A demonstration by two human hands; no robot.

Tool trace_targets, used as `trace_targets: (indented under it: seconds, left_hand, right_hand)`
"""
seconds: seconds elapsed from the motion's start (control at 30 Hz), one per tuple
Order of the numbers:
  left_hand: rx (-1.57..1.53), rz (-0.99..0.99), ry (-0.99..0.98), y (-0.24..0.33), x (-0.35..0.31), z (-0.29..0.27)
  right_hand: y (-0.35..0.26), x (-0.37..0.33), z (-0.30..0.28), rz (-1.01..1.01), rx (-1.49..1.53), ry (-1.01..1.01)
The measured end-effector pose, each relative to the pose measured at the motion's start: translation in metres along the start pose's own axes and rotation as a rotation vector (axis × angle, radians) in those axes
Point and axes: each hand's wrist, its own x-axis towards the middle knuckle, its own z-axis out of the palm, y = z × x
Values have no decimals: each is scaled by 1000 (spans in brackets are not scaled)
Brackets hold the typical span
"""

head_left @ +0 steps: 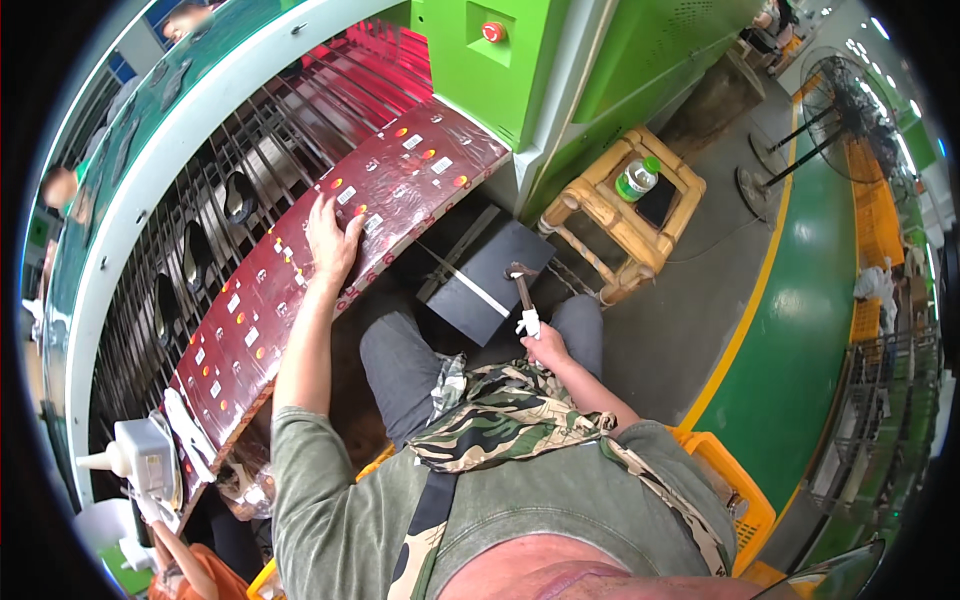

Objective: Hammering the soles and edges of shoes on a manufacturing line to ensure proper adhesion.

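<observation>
My left hand lies with fingers stretched out on a red, plastic-covered work ledge dotted with small printed patches. In my right hand is a hammer, gripped by its handle, which has white wrapping near my fingers. The hammer's head is over a dark grey block in front of my knees; I cannot tell whether it touches. A white strip runs across that block. Beyond the ledge, dark shoe parts sit on a conveyor of metal rollers.
A green machine with a red button rises ahead. To the right, a bamboo stool carries a green-capped bottle. A standing fan is farther off. At the lower left are a white squeeze bottle and another person's orange clothing.
</observation>
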Motion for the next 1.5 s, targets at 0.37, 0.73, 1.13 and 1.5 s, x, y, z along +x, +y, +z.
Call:
trace_targets:
  seconds: [0.37,0.73,1.13,1.5]
  left_hand:
    - [31,81,28,9,0,2]
    - [61,80,-73,12,-2,0]
    - [42,108,-69,8,-2,4]
    - [38,116,-48,10,-1,3]
  right_hand:
    - [-3,0,-1,-6,13,-5]
    - [-6,-2,-1,1,-6,10]
    - [-1,1,0,-16,-12,26]
    - [0,3,-1,8,-48,10]
